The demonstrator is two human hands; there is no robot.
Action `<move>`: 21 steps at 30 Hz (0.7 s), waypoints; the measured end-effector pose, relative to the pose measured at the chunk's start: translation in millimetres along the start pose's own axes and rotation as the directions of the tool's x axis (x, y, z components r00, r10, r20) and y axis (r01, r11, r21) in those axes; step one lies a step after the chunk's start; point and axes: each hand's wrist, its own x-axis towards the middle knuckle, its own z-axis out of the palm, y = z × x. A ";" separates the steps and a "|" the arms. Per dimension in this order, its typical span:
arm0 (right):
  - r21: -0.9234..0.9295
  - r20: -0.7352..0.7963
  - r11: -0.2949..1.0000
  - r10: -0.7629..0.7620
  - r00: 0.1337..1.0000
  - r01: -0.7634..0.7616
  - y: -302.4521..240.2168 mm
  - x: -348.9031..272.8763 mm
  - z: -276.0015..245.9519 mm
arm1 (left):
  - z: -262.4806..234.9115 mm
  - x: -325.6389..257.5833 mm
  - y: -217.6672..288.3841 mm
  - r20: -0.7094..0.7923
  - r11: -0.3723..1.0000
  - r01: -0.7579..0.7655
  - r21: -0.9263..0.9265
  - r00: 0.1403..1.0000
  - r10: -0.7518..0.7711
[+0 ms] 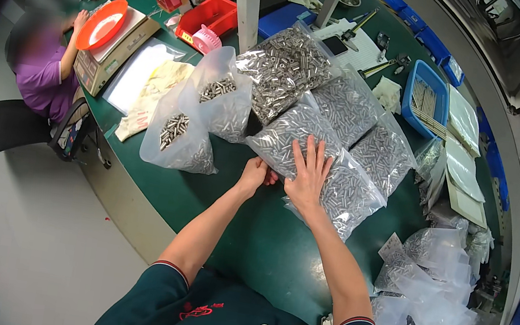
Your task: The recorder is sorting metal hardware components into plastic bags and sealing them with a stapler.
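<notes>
My right hand [307, 173] lies flat, fingers spread, on a clear plastic bag full of small metal pins [343, 192] on the green table [261, 243]. My left hand [254, 174] is curled at that bag's near left corner, pinching its edge. Several more filled clear bags [288, 66] are piled just beyond, and two part-filled bags [180, 137] stand to the left.
A weighing scale with an orange dish [102, 24] sits at the far left, next to a seated person in purple [41, 73]. Red bins [211, 14], a blue tray [426, 96] and white sheets [463, 173] line the back and right. Empty plastic bags [430, 282] pile at the right.
</notes>
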 end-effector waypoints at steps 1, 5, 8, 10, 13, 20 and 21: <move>-0.008 -0.007 1.000 -0.004 1.000 0.004 1.1 -0.5 0.3 | 1.2 0.7 -3.1 -0.022 0.998 -0.052 0.023 0.998 0.053; -0.009 0.007 1.000 -0.019 1.000 0.019 0.8 -2.5 -3.2 | 4.0 2.2 -7.6 -0.067 0.985 -0.110 0.130 0.991 0.120; 0.023 0.057 1.000 -0.001 0.998 -0.001 -4.7 -4.0 -9.2 | 5.9 0.8 -10.2 -0.148 0.956 -0.174 0.236 0.966 0.212; -0.024 0.033 0.999 -0.032 0.999 0.033 -6.7 -10.5 -9.2 | 7.2 -1.8 -8.3 -0.165 0.960 -0.119 0.253 0.973 0.164; 0.193 -0.031 0.981 0.005 1.000 0.001 -58.4 -48.2 -20.0 | -6.5 -8.0 -2.0 -0.118 0.979 -0.078 0.189 0.988 0.101; 0.662 0.750 -0.551 0.491 0.443 -0.508 -59.7 -52.4 61.0 | -8.8 -2.8 13.8 -0.069 0.996 0.086 0.007 0.994 -0.085; 0.714 0.699 -0.591 0.564 0.439 -0.377 -57.2 -41.7 70.7 | -10.1 1.8 11.8 -0.078 0.998 0.046 0.033 0.996 -0.043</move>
